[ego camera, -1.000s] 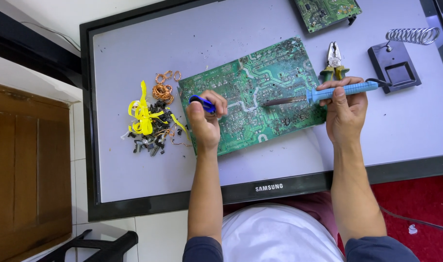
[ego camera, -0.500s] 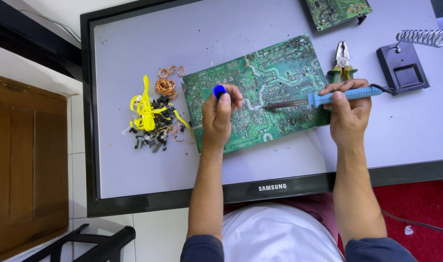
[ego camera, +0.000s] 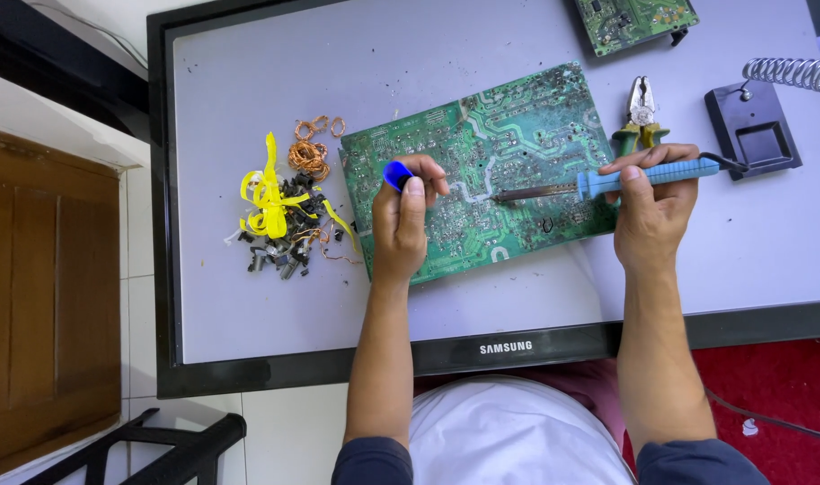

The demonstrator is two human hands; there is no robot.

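Two hands hold tools; second board [ego camera: 639, 20] cut off.

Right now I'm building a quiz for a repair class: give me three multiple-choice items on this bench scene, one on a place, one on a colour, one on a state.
1. Where do the pliers lie?
A. on the scrap pile
B. beyond the soldering iron's handle, by the big circuit board's far right corner
C. on the floor

2. What colour is the soldering iron handle?
A. blue
B. red
C. black

3. What does the left hand do?
A. lies flat and empty
B. grips the pliers
C. holds a small blue thing over the circuit board

Answers: 1 B, they lie just past the right hand; 2 A, the grip shows blue; 3 C, the fingers close around it.
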